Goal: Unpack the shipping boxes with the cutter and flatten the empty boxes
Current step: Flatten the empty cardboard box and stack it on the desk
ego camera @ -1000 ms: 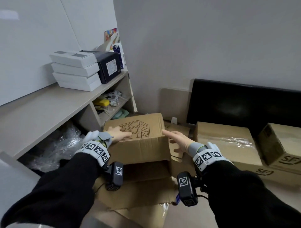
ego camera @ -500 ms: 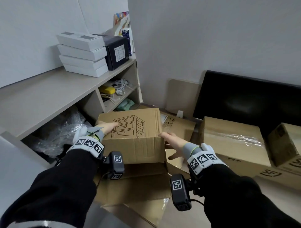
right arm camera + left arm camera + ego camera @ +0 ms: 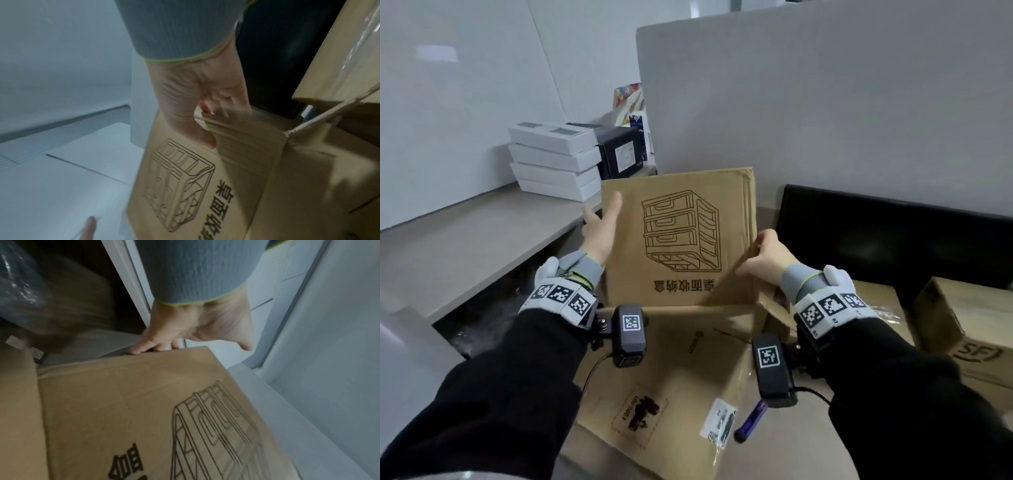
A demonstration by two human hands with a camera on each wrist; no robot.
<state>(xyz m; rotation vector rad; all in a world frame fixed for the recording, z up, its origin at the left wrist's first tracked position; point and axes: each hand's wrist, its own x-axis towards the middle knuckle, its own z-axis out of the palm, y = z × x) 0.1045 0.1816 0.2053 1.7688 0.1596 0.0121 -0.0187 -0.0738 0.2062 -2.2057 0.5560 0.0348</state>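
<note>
A brown cardboard box (image 3: 678, 240) printed with a drawer-unit drawing is held upright in the air between both hands. My left hand (image 3: 599, 226) grips its left edge, thumb on the printed face and fingers (image 3: 152, 348) behind the edge. My right hand (image 3: 767, 253) grips the right edge, thumb (image 3: 197, 133) on the front and fingers curled behind. The box's side looks folded in under the right hand (image 3: 197, 105). A dark blue pen-like cutter (image 3: 751, 419) lies on a large flat carton (image 3: 671, 370) below the hands.
To the right stand a taped carton (image 3: 876, 298) and an SF-marked carton (image 3: 969, 322) in front of a black panel (image 3: 893, 240). On the left, a grey shelf top (image 3: 465, 240) carries stacked white boxes (image 3: 554, 161) and a black box (image 3: 619, 154). Plastic wrap (image 3: 493, 315) fills the space beneath.
The printed box has been lifted off the carton and tipped upright, its drawn face now toward me. Both hands rose with it and took hold of its side edges.
</note>
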